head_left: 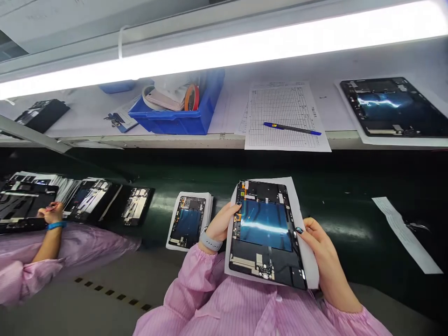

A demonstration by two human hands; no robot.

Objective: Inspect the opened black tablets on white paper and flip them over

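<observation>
Your left hand [221, 223] and right hand [320, 247] clamp an opened tablet [265, 225], lower centre. A white sheet [311, 273] lies under it.

Both hands are held before the torso [245, 303], apart and turned toward each other. The left forearm [185, 275] is slanted upward and inward, sleeved almost to the wrist [209, 241]. The left hand [221, 224] is closed in a grip, its thumb [236, 207] laid on top and its fingers hidden. The right forearm [339, 289] is angled inward, bared above the sleeve cuff. The right hand [321, 247] is likewise closed, with the index finger [312, 224] bent; how firmly the concealed fingers are curled cannot fairly be judged.
</observation>
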